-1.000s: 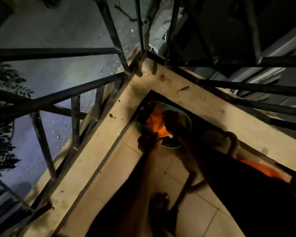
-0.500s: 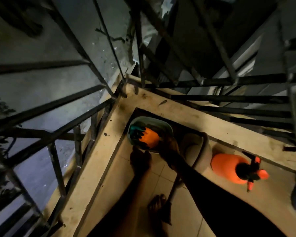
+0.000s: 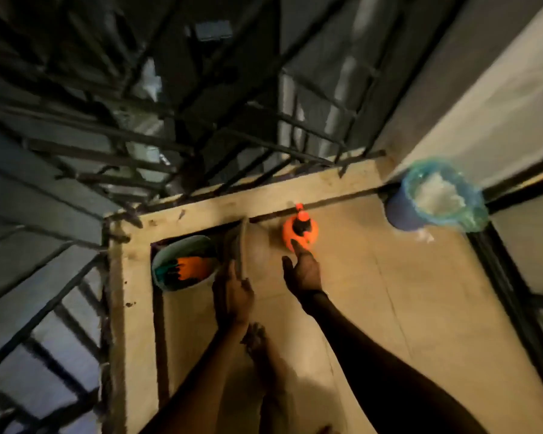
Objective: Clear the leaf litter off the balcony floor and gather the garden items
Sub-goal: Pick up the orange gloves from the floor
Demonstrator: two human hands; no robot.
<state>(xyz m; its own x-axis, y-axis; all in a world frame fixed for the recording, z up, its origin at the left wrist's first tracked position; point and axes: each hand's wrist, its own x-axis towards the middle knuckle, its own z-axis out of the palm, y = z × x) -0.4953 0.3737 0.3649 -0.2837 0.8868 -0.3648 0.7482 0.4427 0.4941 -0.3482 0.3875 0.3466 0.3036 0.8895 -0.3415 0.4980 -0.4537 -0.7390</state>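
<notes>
Head view, balcony floor [image 3: 389, 292]: pale tiles, with a raised ledge [image 3: 129, 277] along the left and far edges and a dark railing [image 3: 138, 142] beyond it.
Orange sprayer [image 3: 300, 234]: stands upright at the floor's far edge, about midway along it, nozzle pointing away from me.
Right grip [image 3: 304, 272]: spread wide and holding nothing. My forefinger lies at the sprayer's near side, but I cannot tell whether it touches or stops just short.
Left grip [image 3: 235, 296]: curled round the near end of a thin dark slab [image 3: 242, 249], too blurred to name. A beige pot [image 3: 257, 245] sits just beside it.
Basin [image 3: 170, 261]: in the far-left corner, with orange and teal gloves [image 3: 188, 267] lying inside.
Blue bucket [image 3: 402, 211]: in the far-right corner, lined with a bag.
Handling: I judge the sprayer to be hard, smooth plastic whose round belly would slip in one palm. Its weight depends on the water inside, which I cannot see.
Where to hold: the dark neck under the trigger, I think, keeping it upright.
</notes>
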